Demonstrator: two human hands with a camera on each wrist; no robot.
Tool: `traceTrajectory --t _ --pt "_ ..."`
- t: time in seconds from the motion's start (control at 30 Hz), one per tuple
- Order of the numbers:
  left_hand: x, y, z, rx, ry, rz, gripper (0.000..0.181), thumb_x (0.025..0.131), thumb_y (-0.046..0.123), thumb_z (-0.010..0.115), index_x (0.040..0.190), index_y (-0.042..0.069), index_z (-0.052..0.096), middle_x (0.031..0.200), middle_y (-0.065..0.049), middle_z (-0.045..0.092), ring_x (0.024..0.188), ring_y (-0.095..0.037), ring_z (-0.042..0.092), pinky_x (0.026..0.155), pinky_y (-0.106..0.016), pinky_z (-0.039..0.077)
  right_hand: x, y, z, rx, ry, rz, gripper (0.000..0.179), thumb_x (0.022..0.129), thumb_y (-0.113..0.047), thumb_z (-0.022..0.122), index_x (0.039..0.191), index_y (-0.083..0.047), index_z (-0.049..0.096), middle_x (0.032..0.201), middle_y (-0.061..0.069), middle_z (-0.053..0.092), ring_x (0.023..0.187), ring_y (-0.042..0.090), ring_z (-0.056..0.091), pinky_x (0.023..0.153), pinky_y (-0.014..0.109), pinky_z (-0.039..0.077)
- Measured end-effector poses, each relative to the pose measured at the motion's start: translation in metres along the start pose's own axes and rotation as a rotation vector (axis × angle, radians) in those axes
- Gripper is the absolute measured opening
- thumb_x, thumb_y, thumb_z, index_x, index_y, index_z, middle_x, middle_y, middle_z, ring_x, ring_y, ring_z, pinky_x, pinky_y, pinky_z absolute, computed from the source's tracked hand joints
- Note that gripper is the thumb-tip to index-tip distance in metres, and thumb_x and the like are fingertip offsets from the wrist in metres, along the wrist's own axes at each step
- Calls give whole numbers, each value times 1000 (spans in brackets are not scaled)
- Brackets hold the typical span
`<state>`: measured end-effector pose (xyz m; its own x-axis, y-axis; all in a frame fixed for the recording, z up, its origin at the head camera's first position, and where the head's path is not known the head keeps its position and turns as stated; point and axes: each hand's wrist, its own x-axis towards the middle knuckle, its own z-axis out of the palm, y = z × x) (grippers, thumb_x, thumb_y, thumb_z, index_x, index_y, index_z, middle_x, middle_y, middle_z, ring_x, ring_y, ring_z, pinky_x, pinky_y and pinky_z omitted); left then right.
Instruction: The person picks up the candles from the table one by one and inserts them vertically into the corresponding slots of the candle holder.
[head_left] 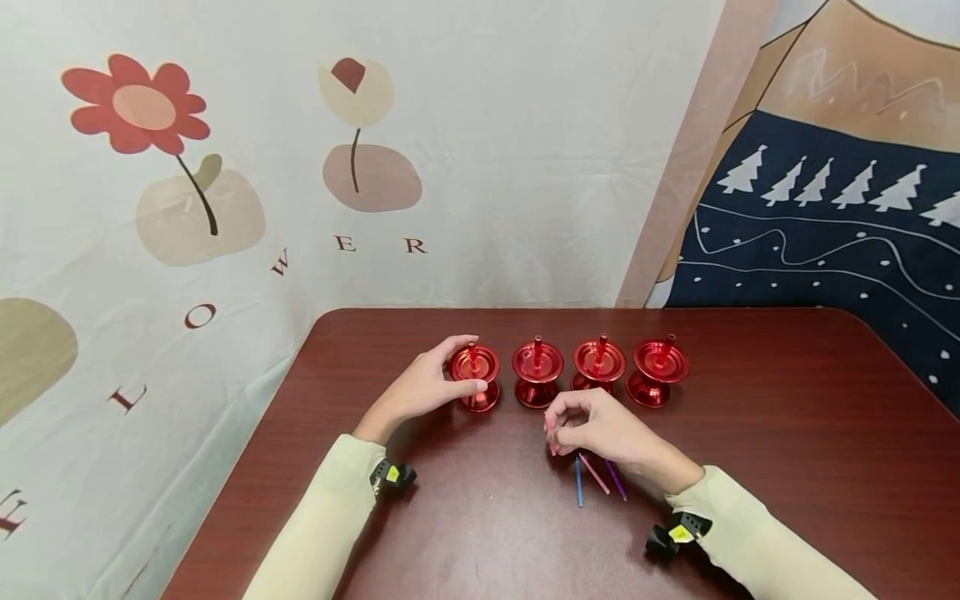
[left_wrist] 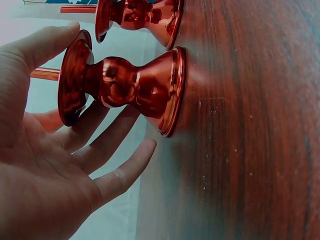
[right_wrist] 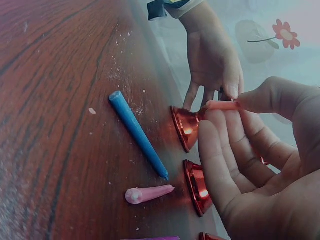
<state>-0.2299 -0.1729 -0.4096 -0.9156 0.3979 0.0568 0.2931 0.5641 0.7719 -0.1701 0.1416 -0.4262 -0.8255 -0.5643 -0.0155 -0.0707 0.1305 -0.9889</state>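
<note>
Four shiny red metal candle holders, each with a dish and a central tube, stand in a row. My left hand holds the leftmost candle holder by its dish, thumb at the near rim and fingers round the far side. My right hand pinches a short coral-pink candle between thumb and fingers, in front of the second and third holders. Below that hand lie a blue candle, a pink candle and a purple candle.
The second holder, third holder and rightmost holder stand upright near the back of the brown wooden table. Behind it hang a flower-print cloth and a dark tree-print cloth. Small pale crumbs dot the tabletop.
</note>
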Motion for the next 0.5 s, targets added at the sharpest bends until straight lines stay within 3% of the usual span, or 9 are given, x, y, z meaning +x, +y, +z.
traceTrajectory --t 0.23,0.5 --pt "0 -1 -1 2 0 24 77 96 38 84 160 9 53 137 -13 71 120 -26 68 109 -52 54 3 -3 3 6 80 -92 7 92 10 66 99 11 67 85 15 71 76 21 72 73 31 63" --pt "0 -1 0 0 7 12 76 96 39 84 160 10 54 137 -13 71 122 -27 68 109 -53 54 15 -12 8 -65 173 -192 12 93 7 70 97 -4 71 83 11 74 77 29 75 73 44 66"
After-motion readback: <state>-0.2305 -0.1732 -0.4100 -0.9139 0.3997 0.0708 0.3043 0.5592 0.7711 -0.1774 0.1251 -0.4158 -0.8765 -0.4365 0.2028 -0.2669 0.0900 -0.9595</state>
